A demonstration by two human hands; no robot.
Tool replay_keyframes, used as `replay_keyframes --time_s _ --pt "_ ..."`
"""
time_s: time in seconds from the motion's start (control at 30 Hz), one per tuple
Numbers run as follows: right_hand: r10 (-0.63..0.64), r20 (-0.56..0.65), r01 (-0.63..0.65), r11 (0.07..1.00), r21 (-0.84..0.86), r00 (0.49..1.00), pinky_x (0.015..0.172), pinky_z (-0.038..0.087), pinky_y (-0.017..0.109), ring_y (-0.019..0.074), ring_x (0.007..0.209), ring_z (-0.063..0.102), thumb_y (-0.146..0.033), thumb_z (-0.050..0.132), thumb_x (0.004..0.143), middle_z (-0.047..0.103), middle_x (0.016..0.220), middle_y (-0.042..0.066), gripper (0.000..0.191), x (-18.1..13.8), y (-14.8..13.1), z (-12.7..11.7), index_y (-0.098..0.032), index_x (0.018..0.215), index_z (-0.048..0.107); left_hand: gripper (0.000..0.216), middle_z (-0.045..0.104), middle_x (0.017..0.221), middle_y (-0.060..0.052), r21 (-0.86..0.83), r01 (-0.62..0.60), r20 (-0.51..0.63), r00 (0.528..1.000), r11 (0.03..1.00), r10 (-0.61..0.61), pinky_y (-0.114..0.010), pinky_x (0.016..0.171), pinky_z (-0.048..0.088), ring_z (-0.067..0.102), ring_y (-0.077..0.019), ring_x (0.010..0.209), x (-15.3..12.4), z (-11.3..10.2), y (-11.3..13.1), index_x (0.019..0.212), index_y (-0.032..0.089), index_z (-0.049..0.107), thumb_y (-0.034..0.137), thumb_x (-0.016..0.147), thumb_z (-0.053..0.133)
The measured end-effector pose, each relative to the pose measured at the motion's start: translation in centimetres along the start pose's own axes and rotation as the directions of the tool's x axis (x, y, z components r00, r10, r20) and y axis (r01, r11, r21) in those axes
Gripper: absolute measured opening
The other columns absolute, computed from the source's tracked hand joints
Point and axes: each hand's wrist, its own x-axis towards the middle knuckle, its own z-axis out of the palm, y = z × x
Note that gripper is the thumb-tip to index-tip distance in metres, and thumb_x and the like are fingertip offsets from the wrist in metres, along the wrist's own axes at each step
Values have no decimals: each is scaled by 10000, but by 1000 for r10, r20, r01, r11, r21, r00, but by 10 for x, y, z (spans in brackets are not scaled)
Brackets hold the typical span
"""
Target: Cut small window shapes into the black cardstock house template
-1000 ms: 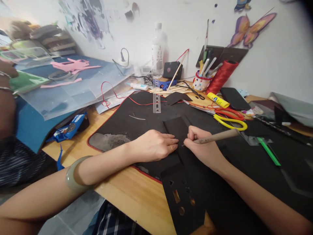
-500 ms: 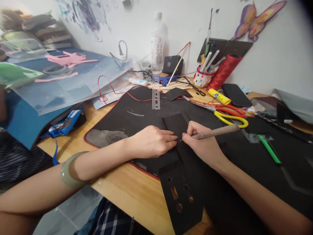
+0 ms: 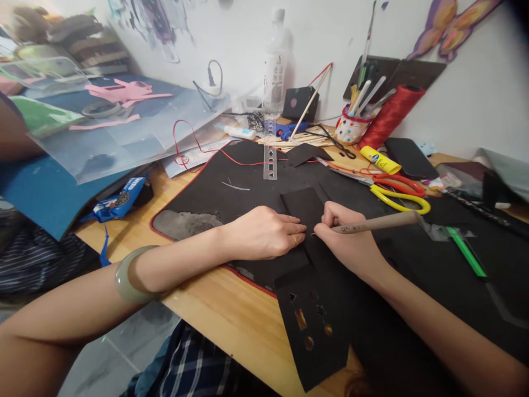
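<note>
My left hand (image 3: 262, 232) lies flat, fingers stretched out, pressing a long black paper strip (image 3: 306, 209) onto the black mat (image 3: 231, 204). My right hand (image 3: 349, 242) is closed around a tan craft knife (image 3: 382, 222), whose tip meets the strip right beside my left fingertips. The strip's near end (image 3: 314, 325) hangs over the wooden table edge and has several small cut-out shapes. A pale green bangle (image 3: 126, 275) sits on my left forearm.
Yellow and red scissors (image 3: 399, 193), a glue stick (image 3: 380, 160), a red thread spool (image 3: 390, 116), a pen cup (image 3: 350, 128), a clear stencil ruler (image 3: 270, 155), a water bottle (image 3: 275, 71) and a red wire (image 3: 198, 149) lie behind. A biscuit packet (image 3: 124, 201) and plastic sheets (image 3: 119, 138) are at left.
The view has shifted slightly; both hands keep their hold on the strip, with the knife tip staying beside my left fingertips.
</note>
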Motion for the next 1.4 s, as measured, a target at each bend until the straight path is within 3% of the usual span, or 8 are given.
replay_keyframes --time_s 0.73,0.87,0.97,1.07,1.23,1.3,1.4 --pt "-26 16 26 999 42 1000 453 216 233 72 488 273 -48 467 613 309 500 -61 278 0 -1 -2 -188 518 246 249 606 1089 -76 0 -6 -1 1000 1000 6 -276 750 518 558 -185 1022 -1 0 -1 1019 104 595 162 884 393" --pt "24 21 -26 995 92 999 457 217 232 69 486 280 -52 480 618 305 498 -64 276 -1 1 -1 -185 515 261 264 601 1095 -82 21 -27 -14 1000 999 27 -279 740 517 557 -188 1021 -1 0 0 1024 97 583 141 895 357" --pt "142 -36 -128 955 267 989 435 202 226 64 453 267 -94 498 661 285 484 -72 263 -1 5 -6 -189 534 288 288 623 1033 -86 92 -18 -13 1000 996 19 -254 708 512 580 -166 968 1 -1 3 973 105 588 133 907 310" --pt "211 -117 -145 897 417 970 406 170 225 61 423 234 -175 522 712 283 479 -76 254 6 1 -30 -196 565 316 277 643 857 -103 187 19 7 1000 982 -21 -227 619 501 616 -139 780 6 -3 11 880 99 589 116 895 313" --pt "101 -290 -19 961 275 952 406 164 226 62 426 245 -228 595 704 299 462 -71 255 22 -31 -85 -194 574 379 209 571 602 -82 303 144 9 988 942 -154 -243 427 431 556 -155 513 23 -6 39 786 46 591 32 803 383" --pt "81 -271 -27 980 198 959 400 158 225 59 416 248 -283 610 704 316 457 -70 241 25 -41 -90 -196 598 412 200 560 575 -82 333 200 11 976 921 -216 -248 391 402 542 -166 482 33 -8 54 797 24 604 13 761 408" --pt "102 -110 -80 979 186 989 398 187 218 58 413 281 -349 632 677 348 449 -70 266 25 -42 -73 -190 592 436 230 582 577 -110 368 270 14 955 890 -295 -248 387 395 549 -180 479 44 -8 75 850 -21 618 7 726 427"
